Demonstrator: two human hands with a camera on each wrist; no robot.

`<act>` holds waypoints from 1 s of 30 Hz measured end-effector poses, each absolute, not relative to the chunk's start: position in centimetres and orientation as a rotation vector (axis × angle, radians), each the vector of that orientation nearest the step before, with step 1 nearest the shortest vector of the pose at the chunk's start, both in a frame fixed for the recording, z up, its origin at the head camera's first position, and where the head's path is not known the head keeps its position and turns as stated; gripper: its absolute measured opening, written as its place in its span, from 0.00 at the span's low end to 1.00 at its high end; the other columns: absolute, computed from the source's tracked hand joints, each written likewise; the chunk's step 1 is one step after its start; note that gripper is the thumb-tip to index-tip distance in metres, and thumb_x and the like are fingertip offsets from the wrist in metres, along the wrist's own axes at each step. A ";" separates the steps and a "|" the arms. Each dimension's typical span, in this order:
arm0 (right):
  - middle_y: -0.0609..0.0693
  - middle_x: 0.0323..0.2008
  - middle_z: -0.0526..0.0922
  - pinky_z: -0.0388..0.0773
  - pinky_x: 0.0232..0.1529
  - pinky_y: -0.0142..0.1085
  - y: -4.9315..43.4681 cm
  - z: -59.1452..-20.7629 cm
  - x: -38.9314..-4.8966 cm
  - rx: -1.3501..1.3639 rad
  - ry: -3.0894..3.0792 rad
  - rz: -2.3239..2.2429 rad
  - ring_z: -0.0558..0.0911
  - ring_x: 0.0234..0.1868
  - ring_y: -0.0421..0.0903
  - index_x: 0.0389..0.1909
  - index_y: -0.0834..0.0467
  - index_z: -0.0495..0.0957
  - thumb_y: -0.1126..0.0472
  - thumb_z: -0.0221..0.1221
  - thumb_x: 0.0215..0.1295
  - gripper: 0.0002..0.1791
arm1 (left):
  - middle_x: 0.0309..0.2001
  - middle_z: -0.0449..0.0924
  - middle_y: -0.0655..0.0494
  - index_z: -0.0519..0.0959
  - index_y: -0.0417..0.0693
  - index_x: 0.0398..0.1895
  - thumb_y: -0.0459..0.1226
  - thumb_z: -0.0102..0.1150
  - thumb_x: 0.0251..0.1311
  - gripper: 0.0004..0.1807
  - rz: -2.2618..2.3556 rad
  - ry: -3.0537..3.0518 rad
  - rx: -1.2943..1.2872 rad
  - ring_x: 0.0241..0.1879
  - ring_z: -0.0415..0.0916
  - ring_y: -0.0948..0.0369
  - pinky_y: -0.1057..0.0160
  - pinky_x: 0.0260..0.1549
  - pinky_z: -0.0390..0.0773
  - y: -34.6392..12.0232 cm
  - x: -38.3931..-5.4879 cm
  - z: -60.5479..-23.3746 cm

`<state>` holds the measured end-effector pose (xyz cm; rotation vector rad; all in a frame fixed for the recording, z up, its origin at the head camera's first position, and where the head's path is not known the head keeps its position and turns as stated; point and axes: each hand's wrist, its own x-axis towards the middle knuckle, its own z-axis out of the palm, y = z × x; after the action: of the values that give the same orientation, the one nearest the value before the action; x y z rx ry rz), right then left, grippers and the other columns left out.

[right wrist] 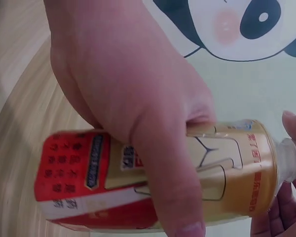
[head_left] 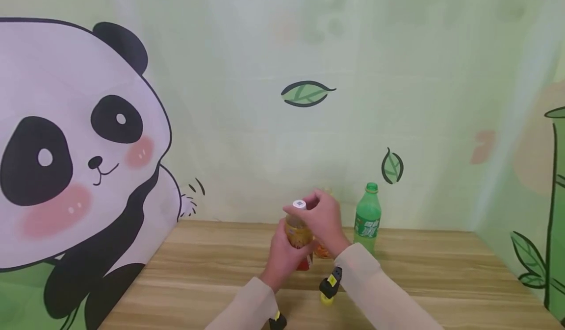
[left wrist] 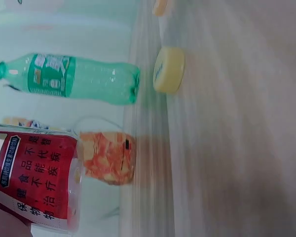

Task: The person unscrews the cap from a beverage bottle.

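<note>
A drink bottle [head_left: 299, 234] with a gold and red label is held upright above the table. My left hand [head_left: 286, 255] grips it round the body, thumb across the label, as the right wrist view also shows. At the top, my right hand [head_left: 324, 215] pinches the white cap [head_left: 299, 204] between thumb and fingers. The lower red part of the label [left wrist: 34, 173] fills the left edge of the left wrist view. In the right wrist view, the right hand's fingers [right wrist: 281, 215] lie around the clear bottle neck [right wrist: 288, 160].
A green plastic bottle [head_left: 367, 217] stands at the back right. Behind my right hand is another bottle with an orange-patterned label [left wrist: 108, 157], partly hidden. A pale yellow cap [left wrist: 169, 70] lies on the wooden table [head_left: 212, 271], and an orange cap [left wrist: 160, 7] shows farther off.
</note>
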<state>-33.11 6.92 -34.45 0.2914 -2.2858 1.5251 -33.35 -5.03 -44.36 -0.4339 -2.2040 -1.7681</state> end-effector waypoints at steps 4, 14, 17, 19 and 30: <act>0.49 0.35 0.84 0.83 0.39 0.37 8.0 -34.2 -32.4 0.278 -2.337 1.503 0.82 0.37 0.47 0.35 0.54 0.80 0.43 0.78 0.48 0.24 | 0.60 0.76 0.59 0.62 0.60 0.70 0.51 0.77 0.53 0.44 -1.807 -2.243 -0.476 0.56 0.78 0.58 0.51 0.58 0.82 -4.6 -32.6 -44.3; 0.51 0.34 0.83 0.81 0.37 0.33 10.1 -33.5 -30.9 0.271 -2.356 1.502 0.80 0.36 0.46 0.34 0.57 0.77 0.48 0.78 0.50 0.23 | 0.59 0.77 0.59 0.63 0.59 0.70 0.51 0.79 0.52 0.45 -1.832 -2.338 -0.573 0.54 0.78 0.58 0.52 0.56 0.82 -3.7 -31.1 -43.2; 0.52 0.34 0.82 0.81 0.36 0.33 10.7 -33.3 -30.2 0.283 -2.346 1.524 0.79 0.35 0.46 0.33 0.58 0.76 0.50 0.78 0.51 0.23 | 0.58 0.77 0.59 0.63 0.60 0.70 0.51 0.79 0.51 0.45 -1.847 -2.364 -0.620 0.53 0.78 0.59 0.54 0.55 0.82 -3.5 -30.7 -42.8; 0.52 0.33 0.81 0.81 0.36 0.32 11.1 -33.2 -29.7 0.292 -2.340 1.535 0.78 0.35 0.46 0.32 0.59 0.76 0.50 0.78 0.51 0.23 | 0.57 0.77 0.60 0.63 0.62 0.69 0.50 0.79 0.51 0.44 -1.845 -2.376 -0.651 0.52 0.79 0.59 0.55 0.54 0.82 -3.3 -30.4 -42.7; 0.53 0.33 0.80 0.81 0.33 0.33 12.7 -33.3 -27.3 0.304 -2.306 1.628 0.77 0.33 0.47 0.32 0.61 0.75 0.51 0.79 0.49 0.25 | 0.52 0.81 0.62 0.65 0.66 0.68 0.47 0.79 0.51 0.42 -1.838 -2.336 -0.832 0.46 0.81 0.64 0.65 0.47 0.83 -2.0 -28.9 -42.7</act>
<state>-27.33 12.67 -33.35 0.3035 -2.3061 1.6280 -28.94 -1.97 -42.72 -0.8324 -2.3363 -1.8385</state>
